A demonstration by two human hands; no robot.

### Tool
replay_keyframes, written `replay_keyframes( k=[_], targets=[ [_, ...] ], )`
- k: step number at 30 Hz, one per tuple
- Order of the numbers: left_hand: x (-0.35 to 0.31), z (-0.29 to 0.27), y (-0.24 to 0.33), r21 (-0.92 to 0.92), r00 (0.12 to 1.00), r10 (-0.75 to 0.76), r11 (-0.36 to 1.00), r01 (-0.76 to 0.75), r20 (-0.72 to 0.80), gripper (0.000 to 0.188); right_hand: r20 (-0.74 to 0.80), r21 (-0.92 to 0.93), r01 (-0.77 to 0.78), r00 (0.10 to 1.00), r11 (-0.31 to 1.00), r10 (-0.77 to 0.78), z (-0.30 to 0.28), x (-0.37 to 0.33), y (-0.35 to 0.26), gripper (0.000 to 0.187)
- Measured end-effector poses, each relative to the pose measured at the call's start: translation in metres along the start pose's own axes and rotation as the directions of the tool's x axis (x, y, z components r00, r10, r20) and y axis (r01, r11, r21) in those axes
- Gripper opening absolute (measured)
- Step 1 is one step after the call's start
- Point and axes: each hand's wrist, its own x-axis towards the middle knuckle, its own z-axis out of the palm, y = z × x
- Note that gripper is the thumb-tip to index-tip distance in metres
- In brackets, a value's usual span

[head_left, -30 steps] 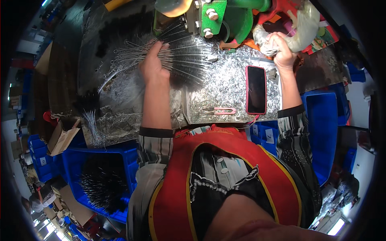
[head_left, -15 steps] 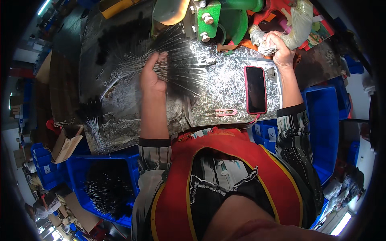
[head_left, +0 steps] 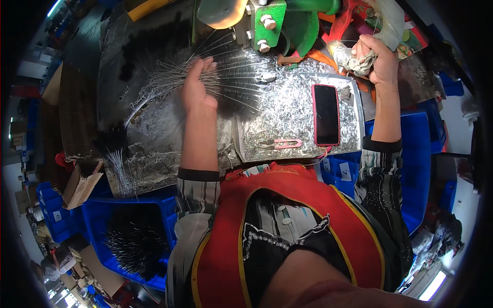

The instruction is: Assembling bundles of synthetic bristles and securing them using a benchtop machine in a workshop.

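My left hand (head_left: 199,92) is closed round a fanned bundle of thin wire brushes (head_left: 237,87). Their black bristles spread to the right over the bench, and their bare silvery wire ends stick out to the left. Up at the right, my right hand (head_left: 385,57) grips a handle wrapped in whitish cloth (head_left: 350,57), beside a green machine (head_left: 300,33) with large bolts. Some fingers of that hand are hidden behind the wrapping. The brush tips reach close to a small metal part (head_left: 266,77) below the machine.
Shiny metal scraps (head_left: 277,115) litter a shallow tray holding a red-edged phone (head_left: 326,115) and pink thread snips (head_left: 287,144). More black brushes (head_left: 117,149) lie at the bench's left edge. A blue bin (head_left: 95,210) with black brushes stands below; another blue bin (head_left: 415,169) is at right.
My right hand has moved to the right with the wrapped handle in its grip. The left hand has shifted only slightly, and its brush bundle is fanned a little differently.
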Motion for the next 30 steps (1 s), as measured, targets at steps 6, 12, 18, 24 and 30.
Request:
replay_keyframes(
  k=[6, 12, 18, 24, 30],
  targets=[
    [0.0, 0.005, -0.002, -0.014, 1.0, 0.027, 1.0, -0.027, -0.007, 0.016, -0.009, -0.013, -0.034, 0.999, 0.999, 0.034, 0.002, 0.0, -0.023, 0.037],
    [-0.001, 0.003, 0.0, -0.007, 0.998, 0.055, 0.998, -0.055, -0.025, 0.016, -0.045, 0.052, 0.144, 0.989, 0.988, -0.142, 0.011, -0.005, -0.018, 0.031],
    [0.002, 0.001, 0.0, -0.09, 0.999, 0.047, 0.995, -0.047, -0.002, 0.014, 0.245, -0.513, 0.757, 0.58, 0.404, -0.777, -0.027, 0.021, 0.077, 0.021],
    [0.002, -0.004, -0.003, -0.144, 0.994, 0.099, 0.984, -0.105, -0.047, 0.015, 0.005, -0.053, 0.07, 0.998, 0.996, -0.07, 0.001, -0.001, 0.004, 0.034],
    [-0.003, 0.005, -0.003, -0.139, 0.994, 0.088, 0.986, -0.097, -0.072, 0.015, 0.023, -0.046, -0.056, 0.998, 0.997, 0.057, -0.001, 0.003, -0.023, 0.037]
  ],
)
